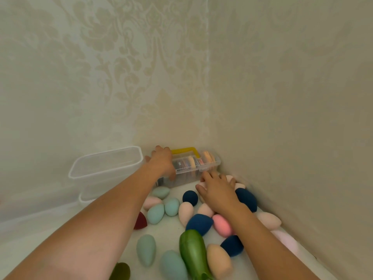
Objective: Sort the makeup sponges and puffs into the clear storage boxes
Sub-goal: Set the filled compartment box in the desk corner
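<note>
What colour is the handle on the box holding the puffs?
Yellow: the handle on the storage box, clearest in the head view.

White surface (173,234) in wall corner: empty clear box (105,178) rear left, yellow-handled clear box (207,168) beside it. Scattered in front: teal sponges (155,214), navy sponges (199,224), pink sponge (222,225), beige sponge (219,260), maroon sponge (140,221), glossy green object (191,251).

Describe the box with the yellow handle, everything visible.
The box is clear plastic, oblong, with a yellow handle on its lid. Round puffs stand on edge inside. It sits in the wall corner, beside an empty clear tub. The left hand grips its left end. The right hand lies just in front; contact unclear.
</note>
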Available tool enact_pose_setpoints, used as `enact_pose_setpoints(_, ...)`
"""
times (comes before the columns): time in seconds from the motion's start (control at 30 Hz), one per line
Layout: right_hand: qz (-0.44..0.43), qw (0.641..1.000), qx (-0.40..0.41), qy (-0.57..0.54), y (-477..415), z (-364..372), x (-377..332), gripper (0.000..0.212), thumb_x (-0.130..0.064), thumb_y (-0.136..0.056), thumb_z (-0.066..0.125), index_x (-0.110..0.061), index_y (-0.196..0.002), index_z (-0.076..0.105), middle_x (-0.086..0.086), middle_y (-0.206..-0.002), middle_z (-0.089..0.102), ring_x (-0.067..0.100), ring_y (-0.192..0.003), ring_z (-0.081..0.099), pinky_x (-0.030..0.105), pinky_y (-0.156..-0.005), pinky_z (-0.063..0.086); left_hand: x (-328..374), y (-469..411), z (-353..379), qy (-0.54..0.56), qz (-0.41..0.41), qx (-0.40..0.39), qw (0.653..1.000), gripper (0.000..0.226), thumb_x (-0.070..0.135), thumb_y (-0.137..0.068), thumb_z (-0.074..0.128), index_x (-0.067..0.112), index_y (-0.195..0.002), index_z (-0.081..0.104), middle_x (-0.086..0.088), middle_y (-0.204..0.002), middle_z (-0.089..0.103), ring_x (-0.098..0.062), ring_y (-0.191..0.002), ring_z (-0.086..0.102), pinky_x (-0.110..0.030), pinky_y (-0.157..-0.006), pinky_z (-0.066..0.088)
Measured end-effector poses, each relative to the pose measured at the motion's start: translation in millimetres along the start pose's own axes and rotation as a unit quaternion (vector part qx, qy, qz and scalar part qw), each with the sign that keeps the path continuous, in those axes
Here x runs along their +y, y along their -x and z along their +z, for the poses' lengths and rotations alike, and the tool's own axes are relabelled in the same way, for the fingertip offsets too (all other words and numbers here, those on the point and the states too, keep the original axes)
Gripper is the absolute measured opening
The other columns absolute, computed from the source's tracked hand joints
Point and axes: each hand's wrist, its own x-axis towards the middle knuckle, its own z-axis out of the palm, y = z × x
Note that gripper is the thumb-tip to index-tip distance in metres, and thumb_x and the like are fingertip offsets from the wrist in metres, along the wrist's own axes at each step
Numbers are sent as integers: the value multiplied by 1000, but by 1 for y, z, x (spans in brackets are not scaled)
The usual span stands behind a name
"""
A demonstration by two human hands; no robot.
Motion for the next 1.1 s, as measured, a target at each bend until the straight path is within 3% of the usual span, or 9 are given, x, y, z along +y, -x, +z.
enact_pose_setpoints(0.23, 0, 1000, 2, -6, 0, 2, 2, 32, -44, -96, 35, -26, -120, 44, -1, -130, 47, 24, -120, 41, 53, -104, 23, -7, 0, 12, -39, 66, 18, 997, 60, 25, -72, 77, 12, -126, 52, -13, -122, 42, -30, -105, 52, -38, -87, 50)
enact_pose_setpoints(0.37, -3, 1000, 1, -14, 1, 1, 4, 30, -43, -95, 35, -26, -118, 45, -1, -130, 47, 24, -119, 41, 53, -103, 24, -17, 10, 18, -68, 46, 6, 997, 64, 8, -81, 65, 15, -138, 37, -15, -124, 41, -35, -106, 55, -39, -86, 50)
enact_pose_setpoints(0.47, -3, 1000, -1, -17, 1, 1, 3, 29, -42, -95, 35, -26, -118, 45, 0, -131, 47, 24, -119, 42, 55, -104, 24, -13, 28, 19, -66, 23, 93, 993, 55, -3, -80, 60, 5, -129, 36, -18, -126, 37, -33, -106, 52, -35, -77, 46)
enact_pose_setpoints(0.57, -4, 1000, 0, -18, 2, 0, 3, 28, -41, -95, 36, -25, -117, 45, 0, -130, 47, 23, -118, 42, 53, -103, 25, -7, 46, 27, -130, 54, 187, 972, 38, 2, -83, 56, 4, -119, 42, -13, -122, 42, -27, -107, 46, -29, -70, 39)
enact_pose_setpoints(0.67, -4, 1000, 3, -18, 2, -1, 3, 28, -40, -95, 36, -25, -116, 46, 0, -129, 48, 23, -117, 43, 50, -99, 26, -10, 60, 32, -150, 64, 124, 979, 21, 15, -91, 51, 8, -110, 56, -9, -113, 58, -24, -102, 56, -28, -68, 40)
enact_pose_setpoints(0.77, -5, 1000, 1, -11, 2, -1, 2, 28, -41, -95, 35, -25, -116, 46, 0, -128, 48, 23, -117, 43, 49, -97, 27, -13, 68, 39, -161, 43, 59, 984, 22, 20, -94, 47, 10, -108, 61, -6, -113, 63, -23, -104, 60, -27, -73, 42)
enact_pose_setpoints(0.9, -6, 1000, 2, -11, 3, -2, 1, 27, -41, -95, 36, -25, -115, 46, 0, -128, 48, 23, -116, 43, 48, -97, 27, -17, 69, 42, -72, 29, -31, 996, 23, 17, -93, 46, 5, -109, 58, -11, -114, 62, -25, -103, 60, -29, -78, 46)
enact_pose_setpoints(1.1, 0, 1000, 7, -10, 4, -2, 2, 27, -40, -95, 36, -27, -115, 46, -1, -126, 49, 21, -115, 44, 46, -94, 28, -21, 66, 44, 67, 44, -35, 996, 30, 12, -90, 45, 4, -117, 56, -13, -117, 61, -26, -104, 58, -30, -81, 44)
